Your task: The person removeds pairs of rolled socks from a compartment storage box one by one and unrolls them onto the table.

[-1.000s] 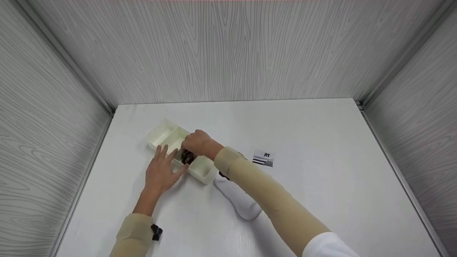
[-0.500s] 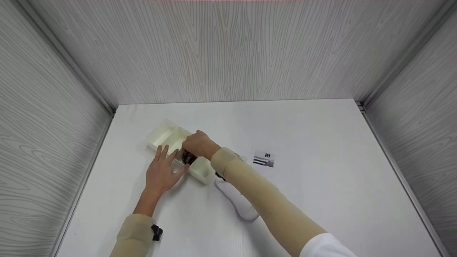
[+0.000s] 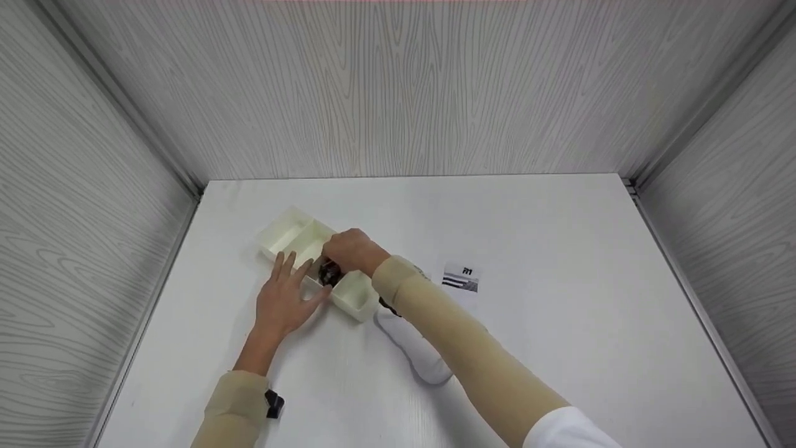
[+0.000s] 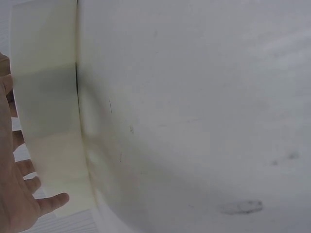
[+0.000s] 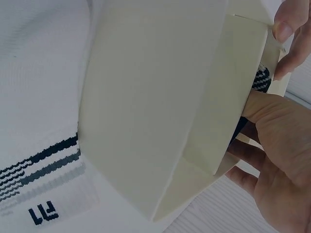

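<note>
A cream divided box (image 3: 354,295) stands on the left half of the table. In one of its compartments sits a dark knitted bundle, apparently a sock (image 3: 328,274), with light stripes on the sock (image 5: 262,77) in the right wrist view. My right hand (image 3: 351,249) reaches over the box, its fingers curled down at the dark sock; its fingertips are partly hidden. My left hand (image 3: 283,302) lies spread along the box's near left side, thumb and fingers touching the rim. A white sock (image 3: 416,348) lies beside the box, partly under my right forearm.
The white sock's striped cuff (image 3: 460,277) with dark lettering shows beyond the forearm. Grey wood-grain panels (image 3: 398,87) close off the back and both sides of the white table (image 3: 559,298).
Both hands stay at the box with almost no movement. The right hand shifts very slightly over the dark sock, and the box has shifted slightly right in view.
</note>
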`<control>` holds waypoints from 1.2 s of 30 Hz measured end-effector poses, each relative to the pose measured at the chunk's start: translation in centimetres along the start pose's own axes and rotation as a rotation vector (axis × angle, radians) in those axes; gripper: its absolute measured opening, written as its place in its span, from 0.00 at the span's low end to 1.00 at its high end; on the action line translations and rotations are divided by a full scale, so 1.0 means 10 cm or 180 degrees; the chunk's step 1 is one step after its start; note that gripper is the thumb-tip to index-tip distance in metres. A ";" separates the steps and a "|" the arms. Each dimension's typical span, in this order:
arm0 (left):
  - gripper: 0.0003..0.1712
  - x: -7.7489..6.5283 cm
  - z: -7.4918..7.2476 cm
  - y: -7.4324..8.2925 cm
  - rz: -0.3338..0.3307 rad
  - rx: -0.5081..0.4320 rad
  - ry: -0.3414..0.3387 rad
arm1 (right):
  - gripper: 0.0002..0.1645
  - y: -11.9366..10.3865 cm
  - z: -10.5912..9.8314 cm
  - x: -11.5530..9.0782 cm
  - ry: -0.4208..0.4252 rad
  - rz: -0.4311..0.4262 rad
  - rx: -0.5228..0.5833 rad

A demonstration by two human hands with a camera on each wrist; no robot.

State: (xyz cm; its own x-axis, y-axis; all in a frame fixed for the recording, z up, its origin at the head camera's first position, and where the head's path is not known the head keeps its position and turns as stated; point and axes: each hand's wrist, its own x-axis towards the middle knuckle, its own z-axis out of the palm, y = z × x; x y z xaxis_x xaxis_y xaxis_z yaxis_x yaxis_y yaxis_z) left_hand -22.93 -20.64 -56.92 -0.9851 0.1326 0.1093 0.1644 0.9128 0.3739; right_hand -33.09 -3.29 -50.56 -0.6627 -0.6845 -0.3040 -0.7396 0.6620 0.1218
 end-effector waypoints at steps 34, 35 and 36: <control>0.47 0.08 -0.02 -0.08 0.0058 0.0092 -0.0020 | 0.27 0.33 -0.15 -0.26 0.0662 -0.0203 0.0635; 0.47 0.09 -0.02 -0.08 0.0054 0.0090 -0.0015 | 0.28 0.35 -0.15 -0.29 0.0695 -0.0200 0.0654; 0.47 0.10 -0.02 -0.09 0.0051 0.0090 -0.0014 | 0.29 0.37 -0.16 -0.32 0.0726 -0.0196 0.0678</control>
State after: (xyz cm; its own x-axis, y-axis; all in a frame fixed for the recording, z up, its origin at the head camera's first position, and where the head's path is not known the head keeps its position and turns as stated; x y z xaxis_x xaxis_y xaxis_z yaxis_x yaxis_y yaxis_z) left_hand -24.04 -21.37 -56.94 -0.9826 0.1490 0.1110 0.1788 0.9211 0.3459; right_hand -33.84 0.89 -47.66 -0.6447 -0.7600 -0.0820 -0.7537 0.6499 -0.0983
